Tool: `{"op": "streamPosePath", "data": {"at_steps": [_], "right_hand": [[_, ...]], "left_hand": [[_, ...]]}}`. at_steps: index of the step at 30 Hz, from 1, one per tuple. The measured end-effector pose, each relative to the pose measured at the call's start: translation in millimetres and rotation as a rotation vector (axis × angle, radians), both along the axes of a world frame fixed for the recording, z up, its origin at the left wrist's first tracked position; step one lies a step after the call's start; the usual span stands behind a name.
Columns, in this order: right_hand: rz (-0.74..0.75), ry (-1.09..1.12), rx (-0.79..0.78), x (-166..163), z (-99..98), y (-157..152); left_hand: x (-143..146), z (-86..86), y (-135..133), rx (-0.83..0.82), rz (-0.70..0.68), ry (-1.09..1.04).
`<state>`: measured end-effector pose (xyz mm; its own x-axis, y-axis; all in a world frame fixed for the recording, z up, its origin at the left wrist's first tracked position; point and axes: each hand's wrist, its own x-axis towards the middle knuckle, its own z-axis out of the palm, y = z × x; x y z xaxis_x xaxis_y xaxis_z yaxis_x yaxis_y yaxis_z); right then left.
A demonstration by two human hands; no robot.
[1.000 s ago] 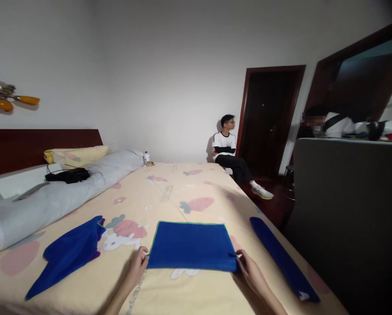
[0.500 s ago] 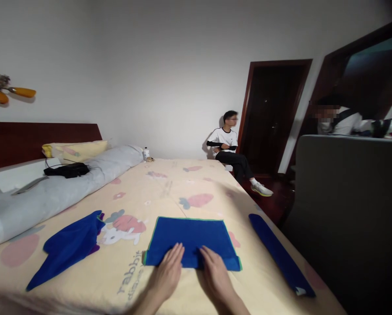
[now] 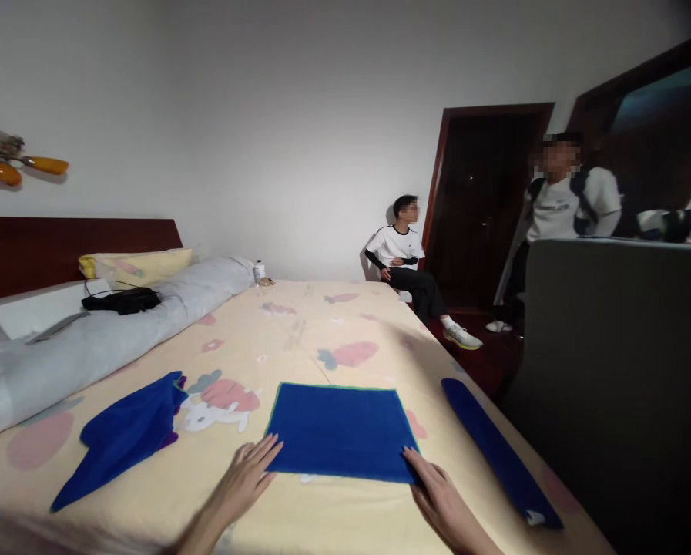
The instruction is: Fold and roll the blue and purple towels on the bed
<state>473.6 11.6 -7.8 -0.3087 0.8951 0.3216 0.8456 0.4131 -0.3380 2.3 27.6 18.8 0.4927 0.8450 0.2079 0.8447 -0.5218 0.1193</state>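
A blue towel with a thin green border (image 3: 339, 428) lies flat on the bed in front of me. My left hand (image 3: 251, 465) rests at its near left corner, fingers stretched out over the edge. At the near right corner, the extended fingertips of my right hand (image 3: 431, 482) touch the cloth; its thumb is hidden. Off to the left lies a crumpled blue cloth (image 3: 129, 435) with some purple showing. A long, narrow folded blue cloth (image 3: 498, 451) lies to the right, along the bed's edge, with a small white tag at its near end.
The patterned bedsheet (image 3: 299, 339) covers the bed. A long grey bolster (image 3: 149, 331) runs along the left, with a black item (image 3: 122, 301) on it. A dark panel (image 3: 616, 370) stands right of the bed. One person (image 3: 400, 247) sits beyond; another (image 3: 558, 208) stands.
My hands have moved apart, from the towel's near middle out to its two near corners. The person behind the panel has risen from a bent posture to standing.
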Motion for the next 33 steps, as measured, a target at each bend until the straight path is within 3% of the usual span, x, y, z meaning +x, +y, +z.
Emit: {"op": "streamPosePath", "data": {"at_steps": [5,11,17,23,27,33], "right_hand": [[-0.081,0.027,0.056,1.3,2.4,5.5],[-0.1,0.161,-0.083,0.5,25.1,13.8],[-0.117,0.142,-0.177,6.8,24.8,9.1],[-0.093,0.266,-0.185,6.7,32.0,6.9],[-0.07,0.494,-0.261,2.7,34.8,12.8],[-0.275,0.362,-0.205,4.0,11.4,32.0]], "left_hand": [[-2.1,1.4,4.2,0.095,0.041,-0.016],[3.8,12.9,12.7,-0.074,0.168,-0.169],[-0.5,19.7,10.0,-0.202,0.144,-0.251],[-3.3,16.8,11.0,-0.208,0.154,-0.466],[-3.7,10.0,21.8,-0.331,0.251,-0.623],[1.8,0.9,32.6,-0.233,0.493,-0.389]]}}
